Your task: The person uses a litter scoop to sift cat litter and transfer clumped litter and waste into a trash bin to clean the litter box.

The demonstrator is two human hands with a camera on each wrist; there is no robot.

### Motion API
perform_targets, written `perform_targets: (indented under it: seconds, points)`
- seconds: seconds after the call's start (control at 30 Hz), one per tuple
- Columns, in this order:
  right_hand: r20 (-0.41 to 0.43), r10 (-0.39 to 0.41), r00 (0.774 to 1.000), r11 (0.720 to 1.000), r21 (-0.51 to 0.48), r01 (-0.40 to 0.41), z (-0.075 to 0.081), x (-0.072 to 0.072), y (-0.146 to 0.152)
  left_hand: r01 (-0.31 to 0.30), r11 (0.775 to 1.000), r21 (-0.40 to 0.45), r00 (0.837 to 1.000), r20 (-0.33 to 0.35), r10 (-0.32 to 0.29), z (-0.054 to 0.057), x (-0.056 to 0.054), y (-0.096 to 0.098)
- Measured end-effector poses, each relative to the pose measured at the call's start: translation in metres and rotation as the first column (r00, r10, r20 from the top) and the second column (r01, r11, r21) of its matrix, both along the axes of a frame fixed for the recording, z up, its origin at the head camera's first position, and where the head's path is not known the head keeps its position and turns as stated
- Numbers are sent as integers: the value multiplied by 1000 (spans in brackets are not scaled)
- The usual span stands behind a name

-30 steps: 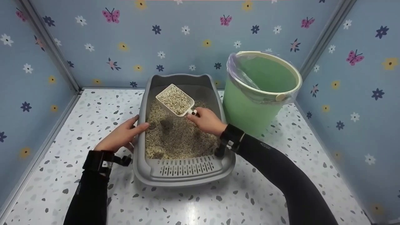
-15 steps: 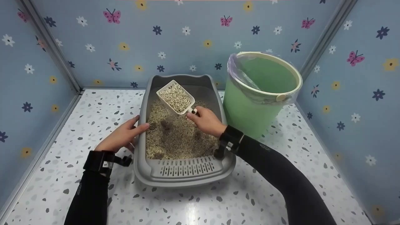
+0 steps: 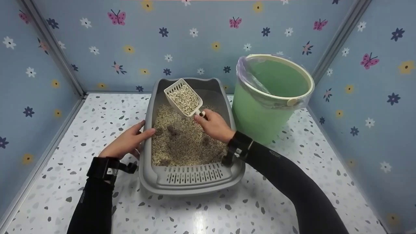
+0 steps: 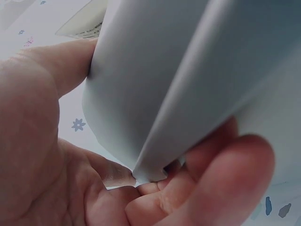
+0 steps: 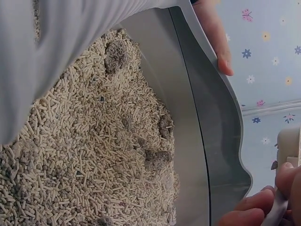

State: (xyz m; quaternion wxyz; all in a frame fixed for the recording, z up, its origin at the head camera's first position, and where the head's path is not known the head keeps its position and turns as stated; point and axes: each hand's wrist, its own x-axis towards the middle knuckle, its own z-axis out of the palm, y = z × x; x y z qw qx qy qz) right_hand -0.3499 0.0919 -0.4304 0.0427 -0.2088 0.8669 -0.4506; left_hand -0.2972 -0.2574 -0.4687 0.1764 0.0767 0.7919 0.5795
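A grey litter box (image 3: pixel 191 187) stands on the floor with pellet litter (image 3: pixel 188 146) and several dark clumps (image 3: pixel 172 130) in it. My right hand (image 3: pixel 215 126) grips the handle of a white litter scoop (image 3: pixel 184 97) above the box's far half. The scoop is heaped with pale pellets, and slots show along its far end. My left hand (image 3: pixel 126 141) holds the box's left wall, thumb over the rim. In the left wrist view, its fingers (image 4: pixel 235 174) curl under the rim's outer edge. The right wrist view shows clumps (image 5: pixel 157 159) along the litter's edge.
A green bin (image 3: pixel 260 117) with a clear liner stands close by the box's right side. Blue flowered panels (image 3: pixel 195 42) enclose the back and both sides. The floor (image 3: pixel 182 214) is white with grey flecks.
The scoop's far end has risen and its slots have come into view. The pellets sit lower, towards the handle. A clump in the litter shows more plainly. My left hand stays put.
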Motion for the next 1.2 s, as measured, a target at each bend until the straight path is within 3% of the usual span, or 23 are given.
perform_targets:
  seconds: [0.33, 0.5, 0.67, 0.8, 0.93, 1.07, 1.13, 1.2]
  points:
    - [-25, -7, 1000, 996, -93, 5, 1, 1, 0, -10, 1000, -10, 1000, 4, 10, 0, 0, 0]
    - [-29, 1, 1000, 996, -88, -3, 1, 1, 1, -11, 1000, -16, 1000, 10, 11, 1, 1, 0]
    - [4, -2, 1000, 1000, -6, 2, 5, 0, 4, -13, 1000, -24, 1000, 12, 13, 0, 1, -1]
    - [60, 16, 998, 985, 170, -26, 15, -3, 8, -14, 1000, -23, 1000, 7, 14, -1, 1, -1]
    - [89, 69, 994, 909, 405, -99, 30, -4, 12, -14, 1000, -22, 1000, 0, 14, 0, 2, -1]
    - [121, 117, 986, 787, 594, -166, 44, -4, 13, -13, 1000, -23, 1000, -3, 13, -1, 1, 0]
    - [137, 153, 979, 713, 670, -206, 50, -4, 13, -14, 1000, -23, 1000, -4, 14, -1, 1, 0]
    - [148, 172, 974, 664, 713, -225, 56, -3, 12, -16, 1000, -22, 1000, -5, 16, -1, 0, 1]
